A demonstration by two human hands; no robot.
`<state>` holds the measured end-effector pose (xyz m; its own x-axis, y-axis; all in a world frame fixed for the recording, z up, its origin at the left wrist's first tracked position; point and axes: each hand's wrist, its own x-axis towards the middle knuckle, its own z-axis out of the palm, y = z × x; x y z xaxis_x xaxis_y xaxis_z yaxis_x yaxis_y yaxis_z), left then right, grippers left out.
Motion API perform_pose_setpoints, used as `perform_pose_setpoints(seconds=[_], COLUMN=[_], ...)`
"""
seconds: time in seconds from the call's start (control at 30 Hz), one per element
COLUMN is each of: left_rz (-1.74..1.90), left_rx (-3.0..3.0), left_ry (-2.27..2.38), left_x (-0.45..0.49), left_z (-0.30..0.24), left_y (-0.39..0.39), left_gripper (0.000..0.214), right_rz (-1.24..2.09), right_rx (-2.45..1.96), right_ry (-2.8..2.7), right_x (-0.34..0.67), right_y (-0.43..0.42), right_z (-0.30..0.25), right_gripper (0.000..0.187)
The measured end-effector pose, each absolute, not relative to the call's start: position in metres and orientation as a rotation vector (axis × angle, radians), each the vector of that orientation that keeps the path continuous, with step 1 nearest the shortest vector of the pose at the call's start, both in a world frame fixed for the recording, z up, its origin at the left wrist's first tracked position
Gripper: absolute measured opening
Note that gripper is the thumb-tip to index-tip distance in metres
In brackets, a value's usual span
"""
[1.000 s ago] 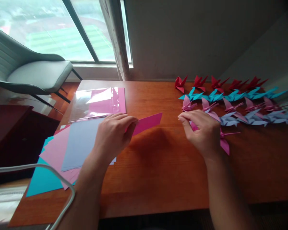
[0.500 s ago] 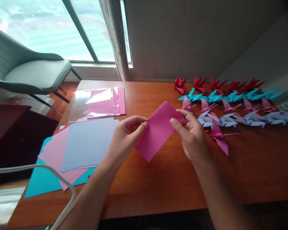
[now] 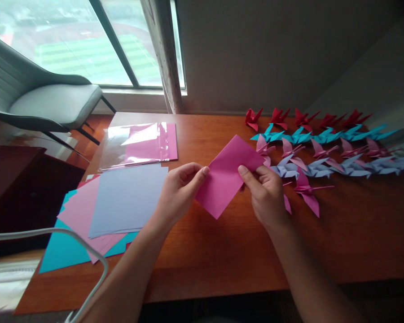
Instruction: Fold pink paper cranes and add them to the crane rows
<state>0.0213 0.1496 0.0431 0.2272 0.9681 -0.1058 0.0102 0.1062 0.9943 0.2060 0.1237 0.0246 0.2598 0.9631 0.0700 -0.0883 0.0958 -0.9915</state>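
Over the table, left hand and right hand pinch a pink sheet, half-hiding a crane.

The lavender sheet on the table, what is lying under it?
Under the lavender sheet lie pale pink sheets, and below those a teal sheet on the table. How many sheets the stack hides cannot be seen.

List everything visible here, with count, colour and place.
pink sheet: one, magenta, held above table centre
paper stack: one, lavender over pink and teal, table left
plastic sleeve: one, clear over pink paper, behind the stack
paper cranes: rows of red, teal, pink, lavender, about five each, table right
lone crane: one, pink, in front of the rows
table: one, brown wood
chair: one, grey, far left
left hand: pinches the sheet's left corner
right hand: pinches its right edge
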Motion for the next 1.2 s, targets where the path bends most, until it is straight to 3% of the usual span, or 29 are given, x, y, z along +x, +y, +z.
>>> perform_pose_setpoints(seconds=[0.4, 0.63, 0.83, 0.97, 1.2], left_rz=[0.923, 1.038, 1.075, 1.095, 1.005], left_rx=[1.392, 1.368, 1.603, 1.986, 1.97], left_ry=[1.134, 1.212, 1.369, 1.51, 1.307], left_x=[0.016, 0.015, 0.006, 0.004, 0.014], left_z=[0.045, 0.051, 0.044, 0.039, 0.032], left_y=[0.151, 0.15, 0.145, 0.137, 0.125], left_gripper=[0.032, 0.024, 0.022, 0.041, 0.04], right_rz=[0.86, 1.114, 1.09, 1.017, 0.817], right_rx=[-1.257, -1.075, -1.17, -1.253, -1.394], right_ry=[-1.01, -1.095, -1.163, -1.194, -1.333], right_x=[0.21, 0.203, 0.201, 0.201, 0.199], right_y=[0.124, 0.122, 0.12, 0.121, 0.119], right_z=[0.027, 0.028, 0.028, 0.024, 0.022], right_gripper=[0.023, 0.026, 0.026, 0.025, 0.029])
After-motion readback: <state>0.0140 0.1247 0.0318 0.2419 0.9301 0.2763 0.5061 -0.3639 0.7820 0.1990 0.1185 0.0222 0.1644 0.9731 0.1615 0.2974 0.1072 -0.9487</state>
